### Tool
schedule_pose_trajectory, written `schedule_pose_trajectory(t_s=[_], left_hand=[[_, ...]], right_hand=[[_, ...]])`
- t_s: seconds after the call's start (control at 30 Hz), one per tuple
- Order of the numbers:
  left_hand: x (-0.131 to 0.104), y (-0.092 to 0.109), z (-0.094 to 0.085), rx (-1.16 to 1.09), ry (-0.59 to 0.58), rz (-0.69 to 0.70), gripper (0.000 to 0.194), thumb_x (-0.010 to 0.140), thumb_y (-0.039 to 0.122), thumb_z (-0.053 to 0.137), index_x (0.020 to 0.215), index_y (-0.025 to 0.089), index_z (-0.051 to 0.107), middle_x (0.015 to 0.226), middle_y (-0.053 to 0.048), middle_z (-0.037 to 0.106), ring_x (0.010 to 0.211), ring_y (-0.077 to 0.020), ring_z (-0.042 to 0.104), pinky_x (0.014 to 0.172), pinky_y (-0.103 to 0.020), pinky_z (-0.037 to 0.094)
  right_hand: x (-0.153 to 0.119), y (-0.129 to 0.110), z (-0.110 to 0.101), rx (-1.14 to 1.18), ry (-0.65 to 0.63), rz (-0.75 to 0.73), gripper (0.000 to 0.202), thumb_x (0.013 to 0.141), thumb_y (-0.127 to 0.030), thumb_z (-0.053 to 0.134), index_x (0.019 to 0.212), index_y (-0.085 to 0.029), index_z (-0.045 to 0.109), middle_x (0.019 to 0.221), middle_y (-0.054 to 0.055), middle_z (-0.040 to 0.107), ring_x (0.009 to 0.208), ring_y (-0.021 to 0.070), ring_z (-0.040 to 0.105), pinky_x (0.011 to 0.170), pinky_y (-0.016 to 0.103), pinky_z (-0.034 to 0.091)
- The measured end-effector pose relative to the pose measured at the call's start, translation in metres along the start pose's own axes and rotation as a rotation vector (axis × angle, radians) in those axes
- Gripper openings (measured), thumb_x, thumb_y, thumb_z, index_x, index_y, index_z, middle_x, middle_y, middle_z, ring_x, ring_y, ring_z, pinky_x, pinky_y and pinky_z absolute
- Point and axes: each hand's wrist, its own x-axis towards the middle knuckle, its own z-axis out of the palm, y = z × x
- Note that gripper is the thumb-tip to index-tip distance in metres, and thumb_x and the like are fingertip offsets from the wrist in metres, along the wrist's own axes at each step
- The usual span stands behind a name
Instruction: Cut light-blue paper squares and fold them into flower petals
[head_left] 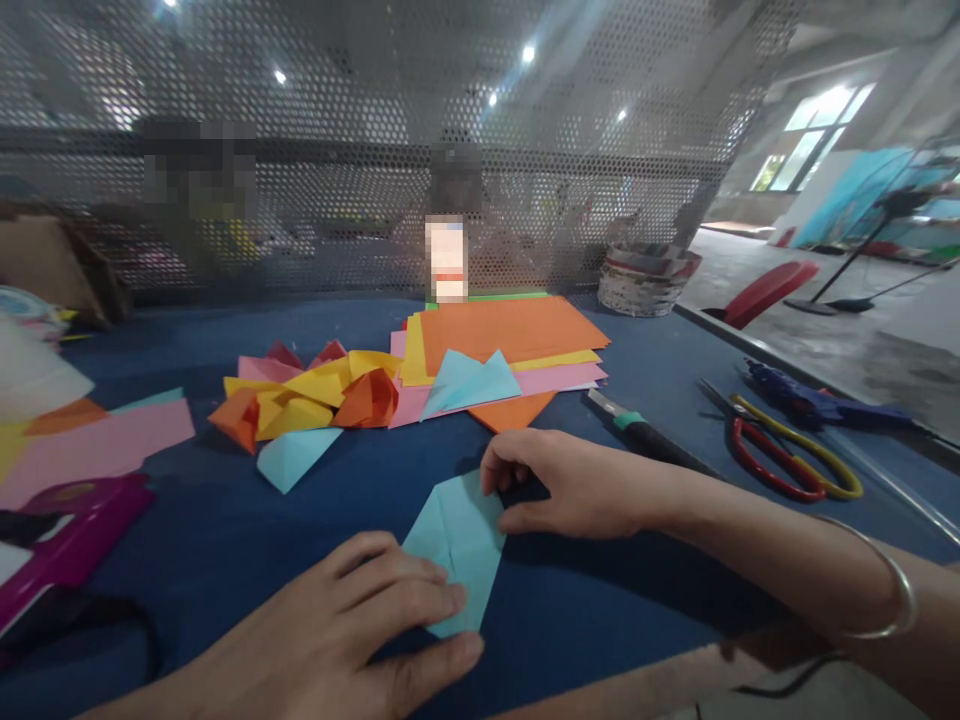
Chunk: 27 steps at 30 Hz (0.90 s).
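Note:
A folded light blue paper lies on the blue table, with creases and a slanted seam. My left hand rests over its near left part, fingers stretched out and pressing it flat. At the far right edge, the curled fingers and thumb of my right hand pinch the same paper. Beyond it lie another folded light blue piece and a pile of yellow, orange and pink folded papers. One more light blue folded piece sits at the front of a stack of coloured sheets.
To the right are a utility knife, red and yellow scissors and a blue glue gun. A magenta device and coloured paper sheets lie left. A woven basket stands before the perforated metal screen.

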Motion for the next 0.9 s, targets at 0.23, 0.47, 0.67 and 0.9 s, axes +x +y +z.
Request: schedule_pose_trajectory(t_s=[0.23,0.47,0.67,0.9], left_hand=[[0.006,0.001,-0.001,-0.024,0.027,-0.003,0.023,0.096,0.019,0.044,0.111,0.025,0.062,0.097,0.000,0.068,0.096,-0.0152,0.058,0.095,-0.031,0.037],[0.003,0.001,-0.003,-0.015,-0.039,0.013,0.025,0.095,0.021,0.046,0.117,0.026,0.059,0.102,-0.002,0.068,0.099,-0.0174,0.057,0.092,-0.032,0.039],[-0.001,0.002,-0.004,-0.016,-0.062,-0.022,0.027,0.097,0.019,0.043,0.119,0.027,0.056,0.105,-0.002,0.067,0.104,-0.0180,0.055,0.093,-0.035,0.037],[0.001,-0.001,-0.003,0.030,-0.024,0.027,0.025,0.095,0.020,0.046,0.115,0.027,0.060,0.100,0.000,0.068,0.098,-0.0164,0.057,0.094,-0.032,0.038]], right_hand=[[-0.005,-0.019,0.013,-0.186,0.085,0.054,0.058,0.051,-0.048,0.081,0.095,-0.019,0.056,0.097,0.004,0.056,0.089,0.0227,0.050,0.076,0.035,0.042],[-0.007,-0.025,0.016,-0.187,0.100,0.104,0.058,0.051,-0.047,0.082,0.095,-0.020,0.055,0.099,0.004,0.056,0.092,0.0245,0.048,0.079,0.038,0.041],[-0.004,-0.011,0.007,-0.019,0.050,0.109,0.044,0.060,-0.034,0.080,0.095,-0.020,0.058,0.099,0.002,0.058,0.089,0.0192,0.053,0.074,0.030,0.043],[0.003,0.006,0.000,0.070,0.034,0.059,0.020,0.075,-0.011,0.060,0.094,-0.017,0.059,0.082,-0.001,0.059,0.072,0.0117,0.052,0.063,0.022,0.042]])
